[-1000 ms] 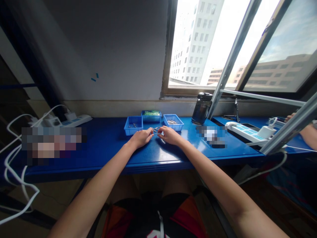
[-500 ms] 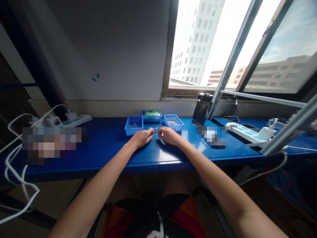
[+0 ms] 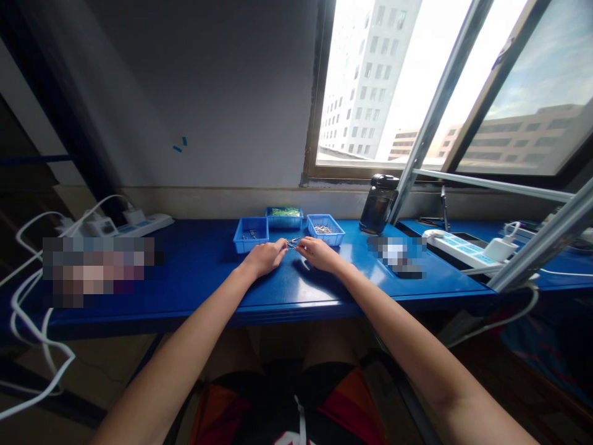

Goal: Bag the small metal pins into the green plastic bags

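Observation:
My left hand and my right hand meet over the middle of the blue table, fingertips pinched and nearly touching. Between them is a small, thin metal piece, gripped from both sides; its exact kind is too small to make out. More slim metal pieces show just behind the fingertips. Beyond my left hand stands a blue bin with a few small metal parts in it. Past my right hand, another blue bin holds many small metal parts.
A third blue bin with green packets stands against the wall. To the right are a dark bottle, a blurred-out object, a metal post and a power strip. Cables hang at the left.
My right fingertips have shifted slightly at the metal piece, and their pinch looks tighter. My left hand stays almost where it was. The bins have not moved.

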Demonstrator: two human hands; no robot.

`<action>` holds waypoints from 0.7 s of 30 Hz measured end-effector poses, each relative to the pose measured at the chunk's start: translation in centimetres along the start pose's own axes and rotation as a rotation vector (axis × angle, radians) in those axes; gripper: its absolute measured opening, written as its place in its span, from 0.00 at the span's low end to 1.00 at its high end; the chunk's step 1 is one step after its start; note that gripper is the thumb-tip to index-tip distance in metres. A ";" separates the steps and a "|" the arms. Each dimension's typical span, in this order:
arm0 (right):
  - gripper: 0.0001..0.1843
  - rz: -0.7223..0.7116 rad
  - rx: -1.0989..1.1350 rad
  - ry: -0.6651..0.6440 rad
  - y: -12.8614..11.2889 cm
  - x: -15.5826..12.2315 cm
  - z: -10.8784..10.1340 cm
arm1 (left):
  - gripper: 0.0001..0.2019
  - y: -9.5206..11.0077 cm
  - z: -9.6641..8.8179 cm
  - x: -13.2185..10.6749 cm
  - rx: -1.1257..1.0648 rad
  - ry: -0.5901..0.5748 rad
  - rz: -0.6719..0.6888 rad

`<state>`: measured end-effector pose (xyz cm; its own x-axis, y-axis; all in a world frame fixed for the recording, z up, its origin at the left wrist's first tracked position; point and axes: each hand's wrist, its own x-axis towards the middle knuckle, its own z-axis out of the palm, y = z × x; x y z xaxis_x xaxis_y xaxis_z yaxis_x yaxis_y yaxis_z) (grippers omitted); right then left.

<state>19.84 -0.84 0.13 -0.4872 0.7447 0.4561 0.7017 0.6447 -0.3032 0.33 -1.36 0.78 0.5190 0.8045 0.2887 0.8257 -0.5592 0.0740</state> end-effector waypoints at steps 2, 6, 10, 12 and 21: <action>0.11 0.005 0.004 -0.003 0.0 0.0 0.0 | 0.13 -0.1 0.1 0.1 0.012 0.001 -0.008; 0.12 -0.009 0.000 0.004 0.2 0.0 0.1 | 0.14 -0.1 0.2 0.2 0.021 -0.008 -0.028; 0.13 -0.009 -0.022 -0.017 0.4 0.1 0.2 | 0.14 0.1 0.0 0.1 -0.001 -0.017 -0.039; 0.14 0.002 -0.034 -0.041 0.4 0.2 0.3 | 0.13 0.2 -0.2 0.0 -0.009 -0.010 -0.024; 0.12 0.051 0.042 0.012 0.1 -0.1 -0.1 | 0.14 -0.2 0.2 0.1 0.017 0.000 -0.024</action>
<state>20.00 -0.89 0.18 -0.4450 0.7745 0.4496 0.7029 0.6131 -0.3605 0.24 -1.08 0.62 0.4989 0.8177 0.2872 0.8416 -0.5362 0.0647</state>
